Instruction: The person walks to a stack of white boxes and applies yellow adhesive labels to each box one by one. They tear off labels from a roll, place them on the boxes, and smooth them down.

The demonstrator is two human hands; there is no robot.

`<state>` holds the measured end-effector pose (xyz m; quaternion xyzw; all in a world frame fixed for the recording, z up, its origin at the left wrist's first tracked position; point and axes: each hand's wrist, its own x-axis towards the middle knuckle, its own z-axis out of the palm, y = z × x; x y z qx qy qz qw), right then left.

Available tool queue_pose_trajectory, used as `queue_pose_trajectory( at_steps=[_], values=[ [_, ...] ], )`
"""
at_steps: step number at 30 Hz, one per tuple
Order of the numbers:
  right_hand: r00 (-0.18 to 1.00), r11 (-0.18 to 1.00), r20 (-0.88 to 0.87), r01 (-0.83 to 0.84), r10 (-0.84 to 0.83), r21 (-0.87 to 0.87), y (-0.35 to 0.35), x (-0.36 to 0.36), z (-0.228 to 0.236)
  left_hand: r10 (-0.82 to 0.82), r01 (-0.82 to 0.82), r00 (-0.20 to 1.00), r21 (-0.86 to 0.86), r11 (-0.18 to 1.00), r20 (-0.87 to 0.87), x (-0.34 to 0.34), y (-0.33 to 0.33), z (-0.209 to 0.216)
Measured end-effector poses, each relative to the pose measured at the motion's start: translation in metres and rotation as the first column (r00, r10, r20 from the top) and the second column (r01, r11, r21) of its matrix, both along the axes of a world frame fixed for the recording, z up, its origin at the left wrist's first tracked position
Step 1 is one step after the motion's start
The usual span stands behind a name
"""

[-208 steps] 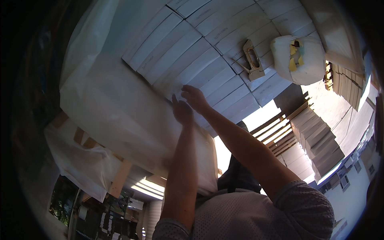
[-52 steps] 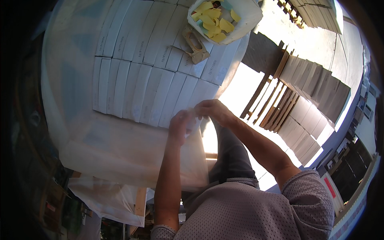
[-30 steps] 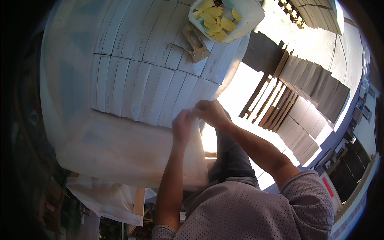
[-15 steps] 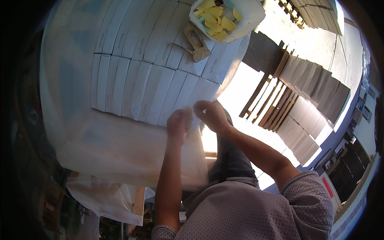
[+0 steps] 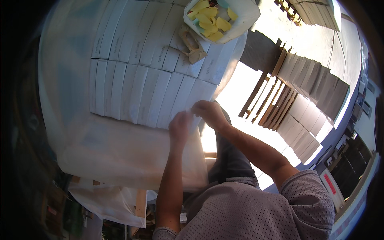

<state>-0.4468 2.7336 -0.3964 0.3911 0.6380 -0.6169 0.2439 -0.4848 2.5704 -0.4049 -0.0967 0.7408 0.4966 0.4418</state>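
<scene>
Left hand (image 5: 180, 125) blurred, close beside right hand (image 5: 210, 115), both now at near right corner of white boxes (image 5: 153, 98), mid-edge earlier, can't tell what they grip

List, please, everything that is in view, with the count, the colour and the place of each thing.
boxes: many, white, in rows from upper left to centre
bucket: one, white, top centre, on the boxes
scraps: several, yellow, in the bucket
hand tool: one, tan, on the boxes beside the bucket
large sheet: one, whitish, left and near sides of the boxes
small sheet: one, whitish, lower left
board: one, brown, at the small sheet
pallet: one, brown, right of centre
stacks: at least two, pale, right and upper right
other things: too dark or small to list
shirt: one, grey, bottom
trousers: one pair, dark, below the hands
left hand: one, bare, blurred, centre
right hand: one, bare, centre
</scene>
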Motion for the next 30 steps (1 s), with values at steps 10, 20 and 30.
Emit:
queue_pose_trajectory(
  at_steps=[10, 20, 30],
  values=[
    [0.989, 0.989, 0.03, -0.143, 0.142, 0.029, 0.021, -0.01, 0.006, 0.111, -0.12, 0.985, 0.068, 0.99, 0.129, -0.01, 0.032, 0.0],
    [0.921, 0.913, -0.103, 0.386, -0.375, 0.13, 0.054, 0.0, -0.023, -0.098, 0.048, 0.972, -0.226, 0.973, -0.215, -0.04, 0.083, 0.001],
    [0.784, 0.756, -0.089, 0.617, -0.614, 0.218, 0.099, 0.011, -0.048, -0.163, 0.143, 0.798, -0.081, 0.986, -0.581, -0.159, 0.232, 0.005]
  ],
)
